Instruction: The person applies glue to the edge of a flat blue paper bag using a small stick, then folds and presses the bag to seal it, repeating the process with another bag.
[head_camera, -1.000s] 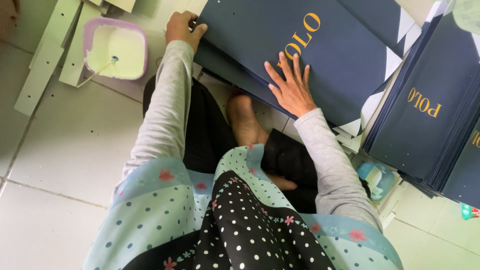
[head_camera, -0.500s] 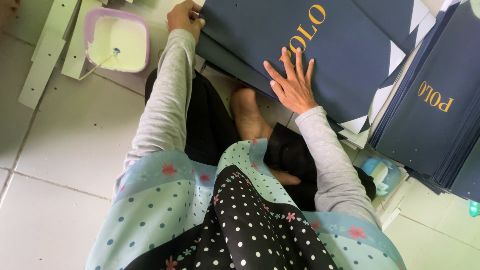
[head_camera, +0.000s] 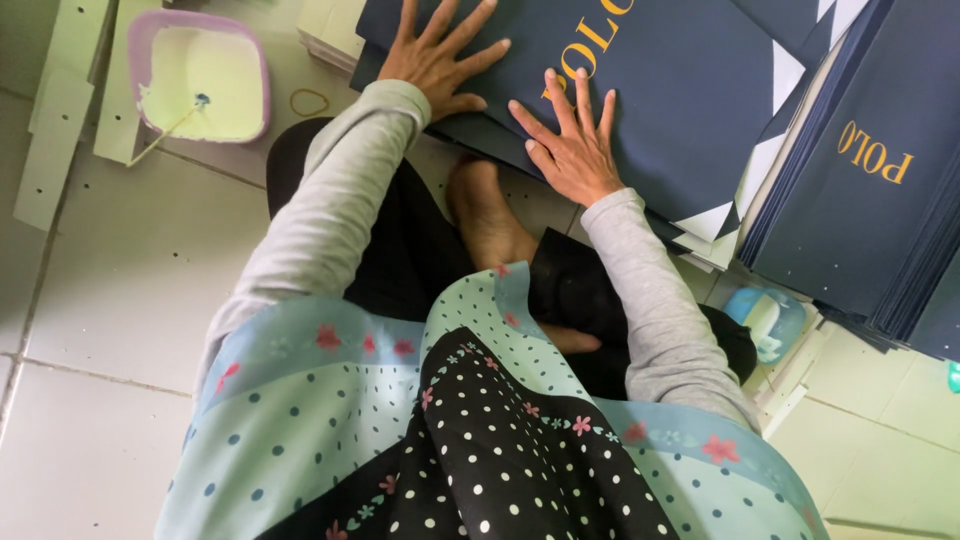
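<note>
pink tub (head_camera: 198, 75) of pale glue, stick in it, far left on the tiled floor (head_camera: 120, 280) | left hand (head_camera: 437, 55) flat, fingers spread | right hand (head_camera: 570, 150) same, nothing gripped | both pinning the top navy sheet (head_camera: 680, 110) (probably squaring it on its pile)

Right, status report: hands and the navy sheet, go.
Left hand and right hand both flat, fingers spread, on top navy sheet. Sheet tops a stack. Pink glue tub off to the left, nothing blocking.
</note>
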